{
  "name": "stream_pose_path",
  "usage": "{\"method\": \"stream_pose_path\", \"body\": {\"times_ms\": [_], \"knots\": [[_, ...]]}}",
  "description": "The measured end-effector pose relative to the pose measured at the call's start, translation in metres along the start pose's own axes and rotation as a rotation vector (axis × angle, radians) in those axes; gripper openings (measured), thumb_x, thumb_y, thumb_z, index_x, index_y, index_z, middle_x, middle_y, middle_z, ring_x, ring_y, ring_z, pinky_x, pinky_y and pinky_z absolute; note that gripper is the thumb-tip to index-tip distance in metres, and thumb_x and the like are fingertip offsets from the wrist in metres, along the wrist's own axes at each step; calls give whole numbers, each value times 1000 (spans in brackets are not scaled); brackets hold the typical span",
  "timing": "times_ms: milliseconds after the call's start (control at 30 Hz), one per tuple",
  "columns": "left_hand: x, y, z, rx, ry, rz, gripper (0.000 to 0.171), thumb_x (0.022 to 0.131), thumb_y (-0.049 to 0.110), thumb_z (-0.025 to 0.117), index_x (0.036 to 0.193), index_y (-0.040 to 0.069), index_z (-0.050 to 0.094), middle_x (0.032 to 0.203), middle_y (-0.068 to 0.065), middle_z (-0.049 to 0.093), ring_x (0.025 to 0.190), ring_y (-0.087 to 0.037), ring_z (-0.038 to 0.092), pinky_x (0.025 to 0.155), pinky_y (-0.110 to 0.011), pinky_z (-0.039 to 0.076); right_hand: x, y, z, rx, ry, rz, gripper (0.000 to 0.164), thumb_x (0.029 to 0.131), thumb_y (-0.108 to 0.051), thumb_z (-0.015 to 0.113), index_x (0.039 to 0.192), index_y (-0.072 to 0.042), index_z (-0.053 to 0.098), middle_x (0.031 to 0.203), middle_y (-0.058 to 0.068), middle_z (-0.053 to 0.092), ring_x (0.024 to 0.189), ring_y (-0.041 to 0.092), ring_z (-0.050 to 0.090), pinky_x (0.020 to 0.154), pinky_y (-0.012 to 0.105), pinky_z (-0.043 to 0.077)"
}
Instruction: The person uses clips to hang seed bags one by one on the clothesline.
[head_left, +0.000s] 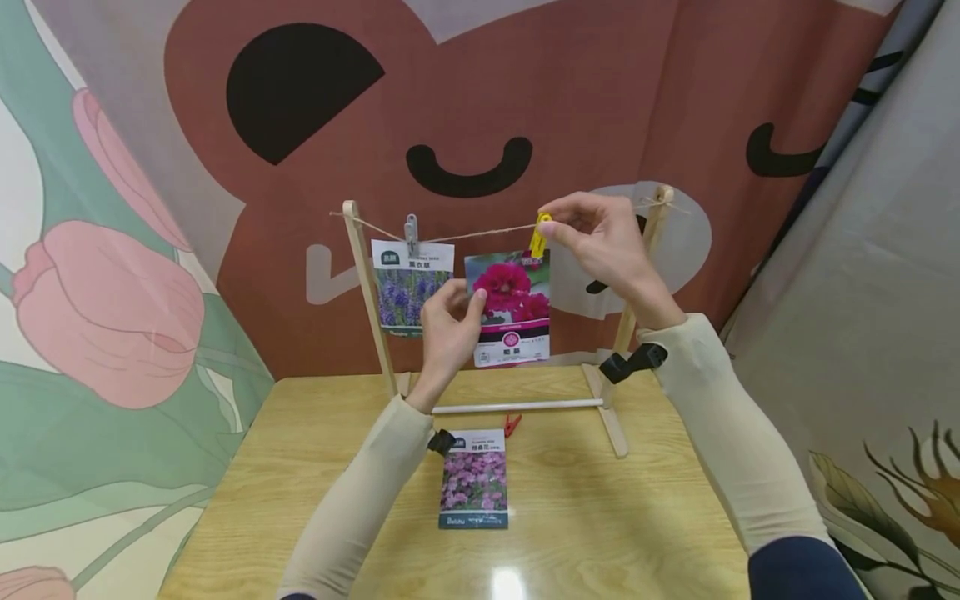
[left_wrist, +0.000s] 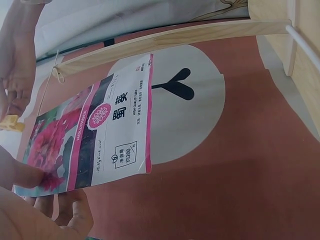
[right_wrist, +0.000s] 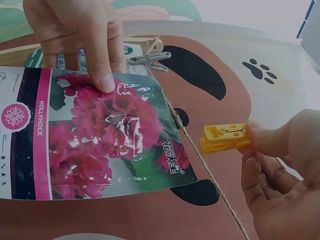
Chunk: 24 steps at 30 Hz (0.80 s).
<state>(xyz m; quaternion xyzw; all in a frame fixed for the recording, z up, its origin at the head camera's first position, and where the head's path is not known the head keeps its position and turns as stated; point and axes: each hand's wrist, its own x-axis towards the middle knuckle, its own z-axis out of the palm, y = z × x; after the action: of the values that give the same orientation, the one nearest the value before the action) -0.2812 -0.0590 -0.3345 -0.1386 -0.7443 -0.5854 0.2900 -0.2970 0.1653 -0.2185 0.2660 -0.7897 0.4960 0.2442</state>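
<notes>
My left hand point(head_left: 450, 329) pinches the left edge of a hollyhock seed packet point(head_left: 512, 321), thumb on its printed front. The packet hangs upright with its top edge close to a twine line point(head_left: 487, 232). By the packet's top right corner, my right hand point(head_left: 603, 242) pinches a yellow clothespin point(head_left: 538, 237) between thumb and fingers. From the right wrist view, the clothespin point(right_wrist: 224, 138) sits beside the twine point(right_wrist: 200, 152), apart from the packet point(right_wrist: 105, 135). A grey clothespin point(head_left: 412, 236) holds a purple-flower seed packet point(head_left: 411, 287) on the line at left.
The twine runs between two wooden posts point(head_left: 367, 292) joined low down by a white rod point(head_left: 525, 407). On the wooden table point(head_left: 600, 517) lie a pink-flower seed packet point(head_left: 474, 483) and a red clothespin point(head_left: 512, 425). A printed curtain point(head_left: 315, 183) hangs behind.
</notes>
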Motion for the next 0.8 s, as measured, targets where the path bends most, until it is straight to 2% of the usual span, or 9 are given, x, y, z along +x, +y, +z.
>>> {"method": "stream_pose_path", "body": {"times_ms": [400, 800], "knots": [[6, -1, 2, -1, 23, 12, 17, 102, 13, 73, 110, -1, 75, 82, -17, 76, 71, -19, 60, 76, -32, 48, 8, -1, 3, -19, 26, -2, 18, 101, -21, 77, 112, -7, 82, 94, 6, 77, 77, 25, 63, 66, 27, 47], [7, -2, 1, 6, 20, -35, 22, 102, 15, 73, 116, -2, 74, 91, -19, 79, 80, -31, 68, 85, -41, 53, 16, -6, 4, -6, 35, -23, 16, 99, -18, 79, 110, -7, 83, 91, 5, 78, 72, 19, 63, 63, 27, 46]]}}
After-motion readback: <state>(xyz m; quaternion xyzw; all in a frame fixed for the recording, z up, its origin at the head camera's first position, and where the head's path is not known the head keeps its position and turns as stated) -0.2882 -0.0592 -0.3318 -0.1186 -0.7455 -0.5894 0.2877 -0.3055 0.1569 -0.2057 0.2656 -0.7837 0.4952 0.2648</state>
